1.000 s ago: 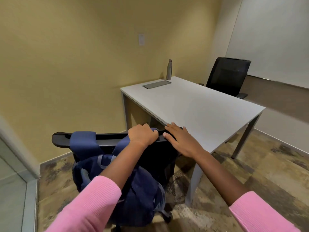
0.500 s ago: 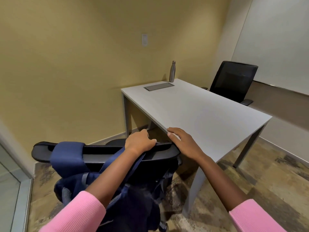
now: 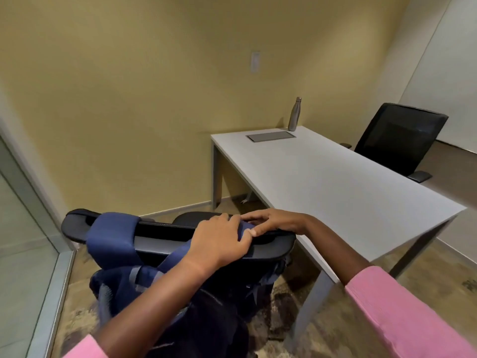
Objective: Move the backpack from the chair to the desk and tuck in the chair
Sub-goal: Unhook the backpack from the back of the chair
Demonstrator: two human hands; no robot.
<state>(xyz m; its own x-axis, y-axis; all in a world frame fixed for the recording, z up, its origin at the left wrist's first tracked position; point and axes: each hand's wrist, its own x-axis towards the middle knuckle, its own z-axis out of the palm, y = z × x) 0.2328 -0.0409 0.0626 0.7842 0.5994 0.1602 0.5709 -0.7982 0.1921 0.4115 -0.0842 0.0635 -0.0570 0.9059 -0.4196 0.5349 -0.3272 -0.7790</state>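
A dark blue backpack [image 3: 178,308] hangs behind the backrest of a black office chair [image 3: 271,248], its two straps looped over the top rail. The left strap [image 3: 113,236] lies free over the rail. My left hand [image 3: 219,241] is curled over the right strap where it crosses the rail. My right hand [image 3: 276,220] reaches in from the right and pinches the same strap with thumb and fingers. The white desk [image 3: 335,182] stands just right of the chair, with its near corner beside the backrest.
A steel bottle [image 3: 294,115] and a flat grey panel [image 3: 271,136] sit at the desk's far end by the yellow wall. A second black chair [image 3: 395,140] stands behind the desk. A glass partition [image 3: 23,254] borders the left side.
The view has moved closer to the chair. My right hand slid left from the rail's end onto the strap beside my left hand, which stays on the strap.
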